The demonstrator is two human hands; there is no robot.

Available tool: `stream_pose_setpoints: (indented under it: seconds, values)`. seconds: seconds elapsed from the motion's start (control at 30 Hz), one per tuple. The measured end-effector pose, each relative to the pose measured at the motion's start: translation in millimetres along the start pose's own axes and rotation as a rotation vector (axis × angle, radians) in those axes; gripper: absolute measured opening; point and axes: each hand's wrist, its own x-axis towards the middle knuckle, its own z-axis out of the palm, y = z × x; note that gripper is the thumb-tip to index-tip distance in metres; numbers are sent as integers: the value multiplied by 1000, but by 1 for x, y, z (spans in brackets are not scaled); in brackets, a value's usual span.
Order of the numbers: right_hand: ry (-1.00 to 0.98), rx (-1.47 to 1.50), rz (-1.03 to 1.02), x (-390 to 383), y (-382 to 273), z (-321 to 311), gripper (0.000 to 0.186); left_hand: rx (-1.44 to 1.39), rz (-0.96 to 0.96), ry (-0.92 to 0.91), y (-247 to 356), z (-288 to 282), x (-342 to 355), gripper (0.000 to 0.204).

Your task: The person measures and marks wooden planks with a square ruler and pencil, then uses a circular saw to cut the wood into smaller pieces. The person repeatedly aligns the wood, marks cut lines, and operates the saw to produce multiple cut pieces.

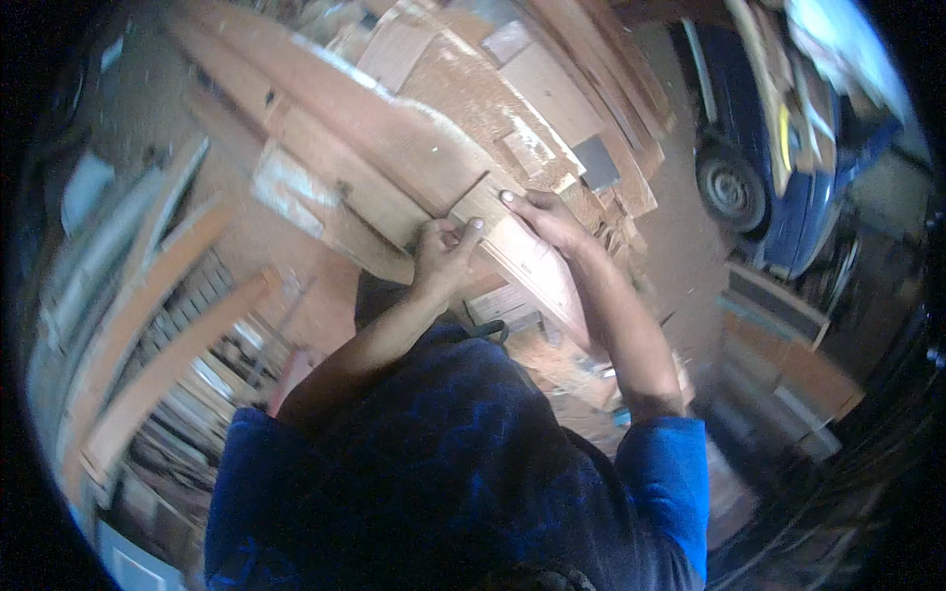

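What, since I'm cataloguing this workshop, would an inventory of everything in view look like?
Held wooden board: one, light brown, between the hands
Long plank: one, reddish brown, running toward upper left
Stacked planks: several, brown, top centre-right
Dark rectangular piece: one, grey, right of centre, above the hands
Wood scraps: uncountable, pale, below the held wooden board
Wooden beams: several, orange-brown and greyish, left
Car: one, blue, upper right
Car wheel: one visible, grey and black, on the car's near side
Left hand: one, bare, on the board's left edge
Right hand: one, bare, on its right edge
Shirt: one, dark with blue sleeves, lower centre
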Motion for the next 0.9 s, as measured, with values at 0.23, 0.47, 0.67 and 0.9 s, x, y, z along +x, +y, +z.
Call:
stream_pose_setpoints:
  seconds: [0.23, 0.47, 0.67, 0.9]
  values:
    - [581, 317, -263, -103, 5, -58, 65, 834, 877, -29, 42, -13, 3, 75]
    - [864, 654, -288, -210, 121, -56, 57, 1153, 846, -206, 43, -2, 10, 70]
    - [1072, 959, -318, -261, 198, -25, 45, 1136, 885, -220, 27, -6, 34, 71]
    - [1272, 551, -48, -250, 336, 23, 47, 1079, 1044, -114, 19, -28, -6, 74]
